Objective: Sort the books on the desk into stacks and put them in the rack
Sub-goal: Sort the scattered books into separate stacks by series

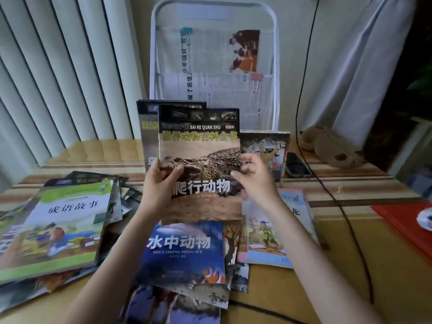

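Note:
I hold a brown crocodile-cover book (201, 146) upright at the desk's middle, with further dark books (147, 122) of the same series behind it. My left hand (159, 183) grips its left edge, thumb on the cover. My right hand (254, 181) is at its right edge with fingers curled and blurred; whether it grips I cannot tell. A blue fish-cover book (184, 251) lies flat below. A green-edged storybook (53, 228) tops a messy pile at left. A pale-blue book (271, 237) lies at right. The white wire rack (275, 66) stands behind, holding clipped newspapers.
A dark phone (297, 168) lies right of the held books, by another upright book (268, 146). A black cable (332, 197) runs down across the desk's right side. Red folders (404, 220) sit at the right edge, a brown plush toy (332, 146) at the back right.

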